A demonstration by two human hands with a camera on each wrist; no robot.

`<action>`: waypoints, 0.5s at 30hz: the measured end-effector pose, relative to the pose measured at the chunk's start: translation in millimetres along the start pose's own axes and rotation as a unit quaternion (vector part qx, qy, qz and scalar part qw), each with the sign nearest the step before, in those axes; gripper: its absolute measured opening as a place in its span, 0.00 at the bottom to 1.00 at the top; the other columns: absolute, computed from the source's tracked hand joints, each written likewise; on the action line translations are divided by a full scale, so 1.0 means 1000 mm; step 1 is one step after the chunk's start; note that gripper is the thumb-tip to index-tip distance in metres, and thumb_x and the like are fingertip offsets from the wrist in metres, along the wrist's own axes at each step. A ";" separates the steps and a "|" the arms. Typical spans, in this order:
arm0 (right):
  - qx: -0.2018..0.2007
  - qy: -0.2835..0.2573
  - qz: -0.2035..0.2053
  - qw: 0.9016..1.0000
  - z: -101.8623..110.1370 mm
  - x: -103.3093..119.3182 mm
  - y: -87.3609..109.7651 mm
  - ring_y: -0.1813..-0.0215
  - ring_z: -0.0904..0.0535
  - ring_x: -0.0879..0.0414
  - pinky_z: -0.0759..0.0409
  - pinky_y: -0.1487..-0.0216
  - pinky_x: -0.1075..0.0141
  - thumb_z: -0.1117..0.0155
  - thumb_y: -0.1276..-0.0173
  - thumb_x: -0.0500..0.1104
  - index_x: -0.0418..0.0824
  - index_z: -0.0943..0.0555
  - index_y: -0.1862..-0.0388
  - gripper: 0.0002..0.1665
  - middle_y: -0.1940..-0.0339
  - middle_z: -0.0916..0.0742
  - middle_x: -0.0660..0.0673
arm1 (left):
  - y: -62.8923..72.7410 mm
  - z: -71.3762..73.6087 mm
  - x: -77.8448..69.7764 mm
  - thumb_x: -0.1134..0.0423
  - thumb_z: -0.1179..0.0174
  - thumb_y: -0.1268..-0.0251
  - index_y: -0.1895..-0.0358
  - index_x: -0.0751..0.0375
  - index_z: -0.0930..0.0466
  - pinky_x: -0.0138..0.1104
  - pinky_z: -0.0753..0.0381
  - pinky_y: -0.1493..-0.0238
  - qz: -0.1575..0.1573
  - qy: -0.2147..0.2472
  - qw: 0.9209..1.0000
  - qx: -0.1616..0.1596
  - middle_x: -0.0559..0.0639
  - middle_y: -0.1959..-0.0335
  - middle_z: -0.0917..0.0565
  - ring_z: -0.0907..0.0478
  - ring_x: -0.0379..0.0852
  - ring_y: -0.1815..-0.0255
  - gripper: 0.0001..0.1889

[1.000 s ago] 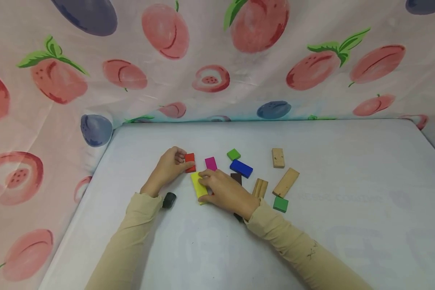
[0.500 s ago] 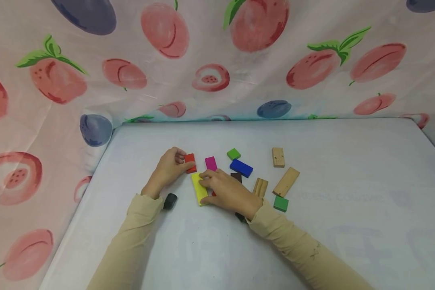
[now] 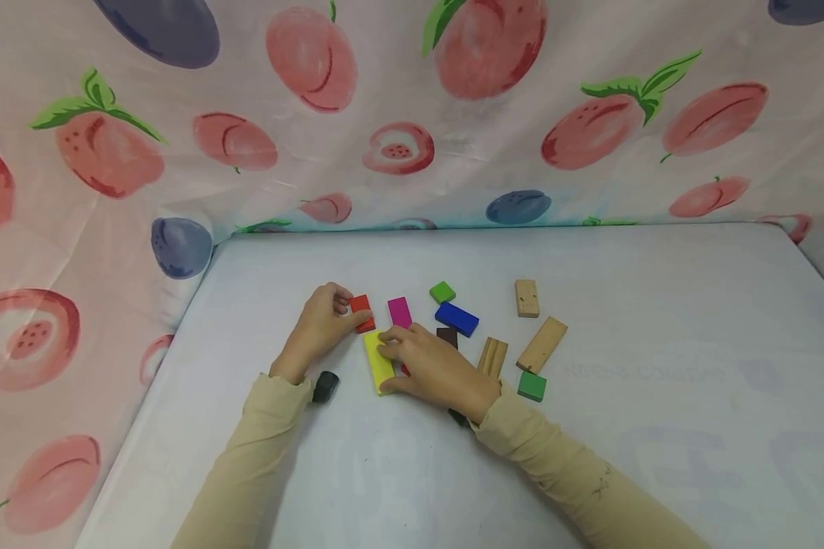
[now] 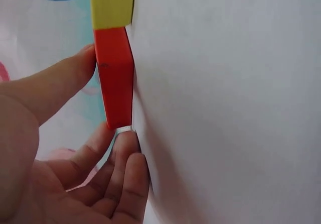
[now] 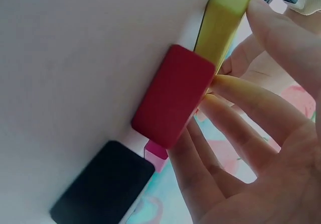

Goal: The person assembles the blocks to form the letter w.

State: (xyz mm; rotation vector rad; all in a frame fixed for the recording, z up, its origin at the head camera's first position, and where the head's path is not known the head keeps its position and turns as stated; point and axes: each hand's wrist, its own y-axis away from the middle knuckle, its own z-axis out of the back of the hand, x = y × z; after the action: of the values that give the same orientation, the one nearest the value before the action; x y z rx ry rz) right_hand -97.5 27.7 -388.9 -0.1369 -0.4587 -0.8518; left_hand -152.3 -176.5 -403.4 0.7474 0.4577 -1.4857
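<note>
My left hand holds a red block lying on the white table, thumb on one side and a fingertip at its far end. In the left wrist view, the red block's end meets a yellow block. My right hand pinches this longer yellow block between thumb and fingers. A second red block, mostly hidden by the right hand in the head view, lies beside the yellow one. A magenta block is just beyond the right fingers, and a black block shows in the right wrist view.
Right of my right hand lie a blue block, a light green block, a dark green block and several bare wooden blocks. A fruit-printed cloth hangs behind the table. A dark device sits at my left wrist.
Both hands have shifted slightly toward me and to the right, with the red and yellow blocks moving along. The red block has turned a little. The other blocks stay put.
</note>
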 end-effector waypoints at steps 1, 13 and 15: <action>0.000 0.005 0.003 1.000 0.000 0.000 0.000 0.32 0.27 0.46 0.25 0.32 0.57 0.27 0.39 0.56 0.41 0.19 0.38 0.33 0.33 0.21 0.45 | 0.001 -0.001 0.000 0.54 0.32 0.37 0.45 0.68 0.28 0.44 0.21 0.46 0.002 0.001 1.000 -0.002 0.60 0.50 0.24 0.26 0.54 0.49 0.26; -0.006 0.043 0.024 0.999 0.000 0.002 0.004 0.34 0.26 0.46 0.21 0.36 0.59 0.28 0.37 0.56 0.41 0.18 0.38 0.32 0.33 0.21 0.44 | 0.008 -0.005 -0.007 0.53 0.32 0.37 0.46 0.68 0.28 0.45 0.22 0.46 0.018 -0.013 1.000 -0.009 0.60 0.48 0.26 0.27 0.55 0.47 0.26; -0.006 0.044 0.025 0.999 0.001 0.002 0.004 0.34 0.26 0.46 0.21 0.37 0.59 0.28 0.38 0.56 0.41 0.18 0.39 0.32 0.33 0.20 0.44 | 0.009 -0.005 -0.008 0.53 0.32 0.36 0.46 0.68 0.28 0.46 0.22 0.45 0.016 -0.015 1.000 -0.009 0.60 0.48 0.26 0.26 0.55 0.46 0.25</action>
State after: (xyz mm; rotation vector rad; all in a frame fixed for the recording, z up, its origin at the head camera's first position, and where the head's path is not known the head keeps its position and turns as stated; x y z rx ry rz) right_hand -93.4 28.9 -386.9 -0.1212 -0.3667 -0.8091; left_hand -143.0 -167.9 -399.5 0.7134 0.4337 -1.4584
